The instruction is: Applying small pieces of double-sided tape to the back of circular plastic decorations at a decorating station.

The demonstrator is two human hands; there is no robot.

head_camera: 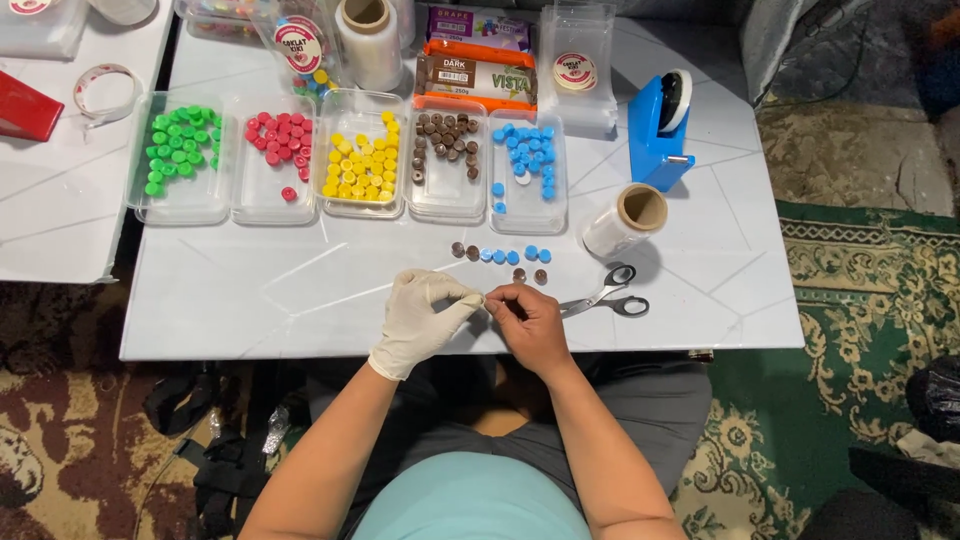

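My left hand (425, 315), in a white glove, and my bare right hand (525, 318) meet at the table's front edge. Their fingertips pinch a small thing between them; I cannot tell what it is. Just beyond the hands lies a short row of small round pieces (502, 257), blue and brown. Scissors (608, 295) with grey handles lie to the right of my right hand.
Five clear trays hold round pieces: green (180, 150), red (277, 143), yellow (362, 165), brown (445, 140), blue (527, 155). A roll of clear film (625, 220), a blue tape dispenser (660, 130), flat packets and clear bags stand farther back. Patterned carpet surrounds the white table (250, 290).
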